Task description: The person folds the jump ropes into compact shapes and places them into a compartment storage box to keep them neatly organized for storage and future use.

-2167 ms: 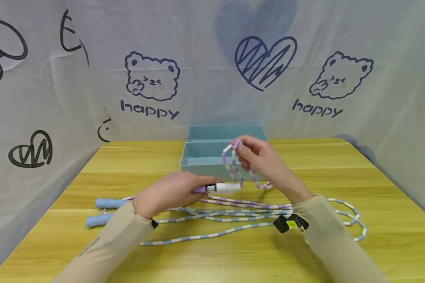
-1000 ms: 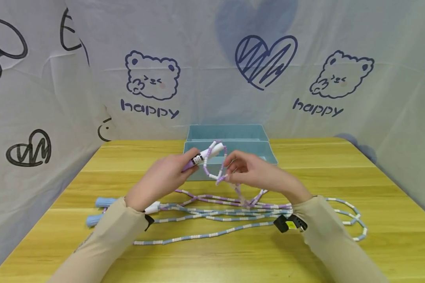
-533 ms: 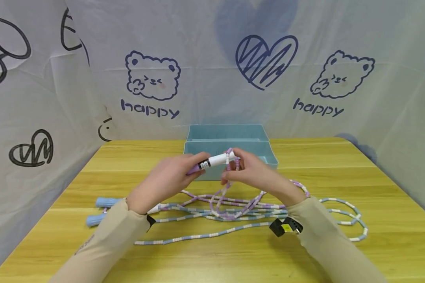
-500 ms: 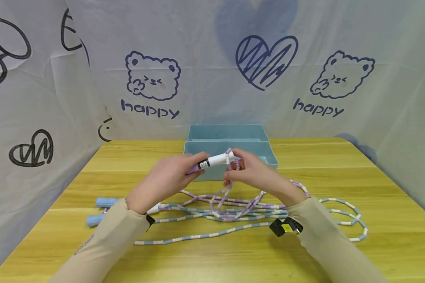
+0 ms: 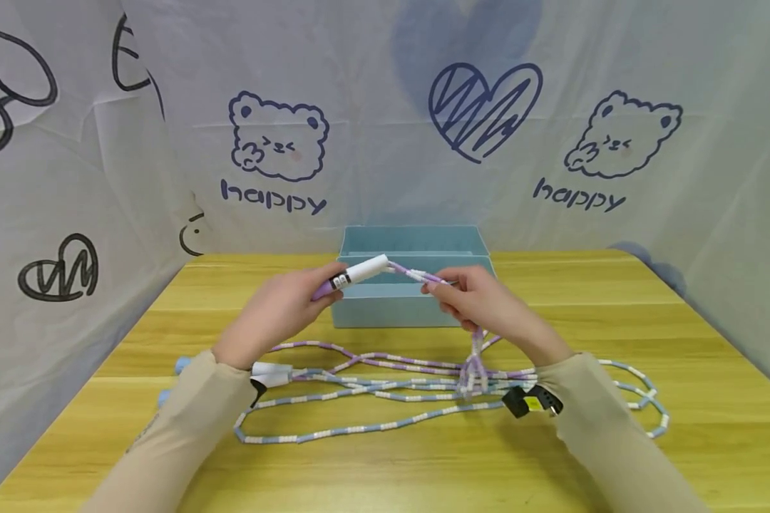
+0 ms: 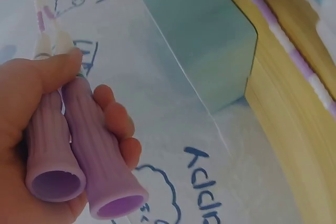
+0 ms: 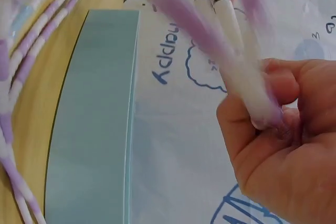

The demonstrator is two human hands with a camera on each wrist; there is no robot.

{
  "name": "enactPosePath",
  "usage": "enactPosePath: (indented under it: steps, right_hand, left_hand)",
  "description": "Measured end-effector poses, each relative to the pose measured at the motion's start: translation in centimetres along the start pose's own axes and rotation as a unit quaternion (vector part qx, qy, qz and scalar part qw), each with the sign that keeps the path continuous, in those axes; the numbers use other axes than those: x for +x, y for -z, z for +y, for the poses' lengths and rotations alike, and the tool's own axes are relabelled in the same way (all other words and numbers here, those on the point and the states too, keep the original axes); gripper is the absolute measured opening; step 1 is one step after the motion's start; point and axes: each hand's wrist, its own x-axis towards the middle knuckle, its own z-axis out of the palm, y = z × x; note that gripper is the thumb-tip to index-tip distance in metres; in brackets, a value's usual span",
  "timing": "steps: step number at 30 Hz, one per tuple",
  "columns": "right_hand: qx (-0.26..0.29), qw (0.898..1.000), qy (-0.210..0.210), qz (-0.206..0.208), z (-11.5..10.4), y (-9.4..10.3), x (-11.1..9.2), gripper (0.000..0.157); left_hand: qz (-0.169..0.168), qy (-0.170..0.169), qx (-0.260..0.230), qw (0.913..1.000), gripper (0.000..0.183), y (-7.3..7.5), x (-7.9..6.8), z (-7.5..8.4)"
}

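My left hand point(image 5: 272, 306) grips a pair of purple jump rope handles point(image 6: 100, 140) side by side, their white ends pointing up and right. From those ends a purple-and-white beaded rope point(image 5: 417, 274) runs across to my right hand point(image 5: 488, 303), whose curled fingers hold it. More of this rope hangs blurred below the right hand toward the table. Beneath both hands a blue-and-white beaded jump rope point(image 5: 385, 427) lies stretched along the table. Its blue handles point(image 5: 182, 365) are partly hidden by my left sleeve.
Behind the hands stands an open light blue box point(image 5: 391, 313) with its lid point(image 5: 417, 242) raised at the back. The wooden table point(image 5: 385, 477) reaches toward me. Printed cloth point(image 5: 372, 142) hangs close behind and at both sides.
My right hand brought the beaded rope to the handles' white ends, then moved right, drawing the strands taut. My left hand raised and tilted the handles, then shifted slightly left.
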Motion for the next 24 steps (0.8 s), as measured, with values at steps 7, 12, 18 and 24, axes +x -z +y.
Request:
enactPosePath:
  steps: [7, 12, 18, 24]
  right_hand:
    - [-0.072, 0.996, -0.003, 0.049, 0.4, 1.0, 0.1, 0.024]
    - [-0.153, 0.985, 0.011, 0.08, 0.6, 1.3, 0.0, 0.023]
    - [-0.198, 0.968, 0.012, 0.152, 1.2, 0.7, 0.4, 0.026]
    - [-0.057, 0.989, 0.022, 0.131, 1.0, -1.0, 0.9, 0.03]
  left_hand:
    - [-0.021, 0.061, -0.084, 0.9943, 0.029, 1.0, -0.2, -1.8]
    - [-0.047, 0.1, -0.2, 0.9736, 0.023, 1.5, -0.3, -2.2]
    - [-0.082, 0.092, -0.342, 0.9317, 0.026, 1.8, -0.1, -0.6]
    - [-0.135, 0.008, -0.36, 0.923, 0.026, 1.6, -0.1, 2.0]
